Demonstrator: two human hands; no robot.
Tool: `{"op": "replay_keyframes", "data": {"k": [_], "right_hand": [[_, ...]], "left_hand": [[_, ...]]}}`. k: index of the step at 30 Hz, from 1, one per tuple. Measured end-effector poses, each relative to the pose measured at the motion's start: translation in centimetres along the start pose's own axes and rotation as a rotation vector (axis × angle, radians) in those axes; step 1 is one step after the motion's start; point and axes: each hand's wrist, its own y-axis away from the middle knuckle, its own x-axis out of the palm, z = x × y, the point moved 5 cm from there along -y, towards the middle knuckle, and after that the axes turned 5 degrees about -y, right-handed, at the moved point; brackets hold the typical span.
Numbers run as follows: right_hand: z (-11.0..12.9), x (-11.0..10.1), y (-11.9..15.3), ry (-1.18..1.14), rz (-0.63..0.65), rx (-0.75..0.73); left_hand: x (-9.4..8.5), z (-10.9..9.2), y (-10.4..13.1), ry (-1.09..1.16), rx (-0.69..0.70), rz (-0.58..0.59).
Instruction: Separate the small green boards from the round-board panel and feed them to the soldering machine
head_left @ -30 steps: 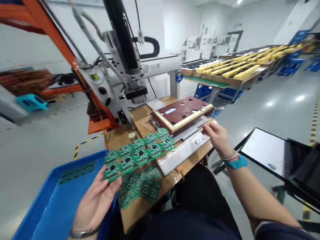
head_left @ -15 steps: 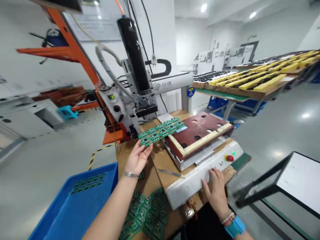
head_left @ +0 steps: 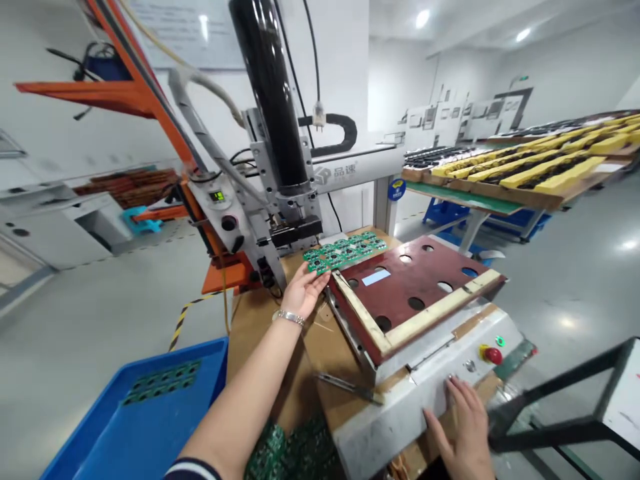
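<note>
A long green circuit board panel [head_left: 345, 251] is held by its near left end in my left hand [head_left: 305, 290], behind the far left corner of a dark red fixture plate [head_left: 400, 280]. The plate has round holes, pale strips along two edges and a light blue label. My right hand [head_left: 463, 420] rests with fingers apart on the front edge of the machine's metal panel [head_left: 425, 400], holding nothing. Tweezers [head_left: 350, 388] lie between my hands. More green boards [head_left: 295, 450] are piled at the bottom, partly hidden by my left forearm.
A blue bin [head_left: 150, 420] with a green panel inside stands at lower left. The machine's black cylinder and head [head_left: 295, 230] rise behind the board. A red emergency button [head_left: 493, 355] sits on the right. A dark-framed stand [head_left: 565, 393] is at far right.
My left hand has carried the board panel rightward and away from me, off the fixture's label area to behind its corner. The view has shifted, and my right hand stays at the machine's front edge.
</note>
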Motion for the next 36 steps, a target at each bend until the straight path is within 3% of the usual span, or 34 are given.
{"op": "replay_keyframes", "data": {"k": [14, 36], "right_hand": [[0.0, -0.2, -0.1, -0.018, -0.002, 0.018], [0.3, -0.4, -0.2, -0.017, -0.008, 0.001]], "left_hand": [[1.5, -0.1, -0.7, -0.060, 0.004, 0.027], [1.7, -0.1, -0.7, -0.080, 0.018, 0.024]]}}
